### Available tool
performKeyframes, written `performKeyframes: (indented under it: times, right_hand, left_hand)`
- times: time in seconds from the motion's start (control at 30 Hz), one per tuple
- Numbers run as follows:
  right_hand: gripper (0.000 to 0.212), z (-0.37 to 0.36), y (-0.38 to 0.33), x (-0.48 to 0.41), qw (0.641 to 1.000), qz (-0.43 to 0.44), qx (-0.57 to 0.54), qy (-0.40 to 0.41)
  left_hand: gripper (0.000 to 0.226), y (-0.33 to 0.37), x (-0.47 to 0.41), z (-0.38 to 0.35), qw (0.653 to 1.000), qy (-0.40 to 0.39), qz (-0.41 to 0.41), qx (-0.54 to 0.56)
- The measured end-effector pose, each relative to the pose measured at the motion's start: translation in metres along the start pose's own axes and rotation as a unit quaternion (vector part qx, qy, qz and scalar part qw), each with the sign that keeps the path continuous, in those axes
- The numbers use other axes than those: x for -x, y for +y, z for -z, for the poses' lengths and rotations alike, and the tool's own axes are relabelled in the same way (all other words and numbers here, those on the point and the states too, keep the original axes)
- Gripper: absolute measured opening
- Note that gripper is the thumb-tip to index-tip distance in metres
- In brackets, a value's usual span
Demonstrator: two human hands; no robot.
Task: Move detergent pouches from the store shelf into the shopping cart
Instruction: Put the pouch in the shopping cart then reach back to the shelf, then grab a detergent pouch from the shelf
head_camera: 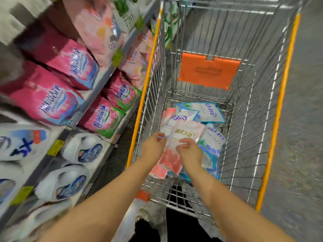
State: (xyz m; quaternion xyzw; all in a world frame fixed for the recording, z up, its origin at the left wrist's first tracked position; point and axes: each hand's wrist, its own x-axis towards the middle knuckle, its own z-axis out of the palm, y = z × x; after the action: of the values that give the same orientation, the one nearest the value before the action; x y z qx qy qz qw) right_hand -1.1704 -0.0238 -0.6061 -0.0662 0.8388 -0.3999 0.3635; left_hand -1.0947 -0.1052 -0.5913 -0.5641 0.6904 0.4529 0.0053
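Note:
A pink-and-white detergent pouch [185, 132] lies on top of a pile of several pouches in the wire shopping cart [146, 84]. My left hand [153, 147] pinches its left edge with curled fingers. My right hand [189, 151] curls over the pouch's middle and grips it. Blue-and-white pouches [207, 111] lie under and behind it, and another blue one [213, 139] sits to its right. More pink pouches [52, 100] stand on the store shelf at the left, and others [103, 117] fill the level below.
White detergent bottles [82, 148] line the lower shelf at the left. The cart's orange flap [208, 71] hangs at its far end, and yellow trim [279, 102] runs along its rims. Grey floor lies to the cart's right.

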Motion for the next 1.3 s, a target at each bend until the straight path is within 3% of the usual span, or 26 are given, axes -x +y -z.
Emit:
performKeyframes:
  times: [0.13,0.33,0.43,0.67,0.87,1.0,1.3]
  right_hand:
    - [0.018,-0.010,-0.048,0.046,0.991,0.130,-0.004,-0.008]
    - [0.024,-0.028,-0.114,0.156,0.939,0.337,-0.056,-0.040]
    - [0.029,-0.047,-0.131,0.232,0.897,0.424,-0.089,-0.082]
    - [0.023,-0.102,-0.162,0.428,0.771,0.586,-0.101,-0.228]
    - [0.015,-0.163,-0.184,0.573,0.666,0.675,-0.101,-0.301]
    - [0.013,-0.206,-0.203,0.638,0.615,0.709,-0.108,-0.327]
    - [0.013,-0.299,-0.294,0.723,0.524,0.775,-0.113,-0.334]
  left_hand:
    - [0.016,0.007,0.040,0.044,0.994,0.068,-0.072,0.044]
    - [0.014,-0.016,0.131,0.145,0.957,0.241,-0.120,0.103]
    - [0.018,-0.046,0.199,0.201,0.923,0.327,-0.147,0.140]
    - [0.022,-0.116,0.378,0.334,0.827,0.525,-0.171,0.107]
    - [0.019,-0.191,0.499,0.427,0.739,0.657,-0.139,0.063]
    - [0.019,-0.229,0.547,0.477,0.685,0.718,-0.119,0.034]
    - [0.024,-0.254,0.573,0.614,0.633,0.766,-0.083,-0.077]
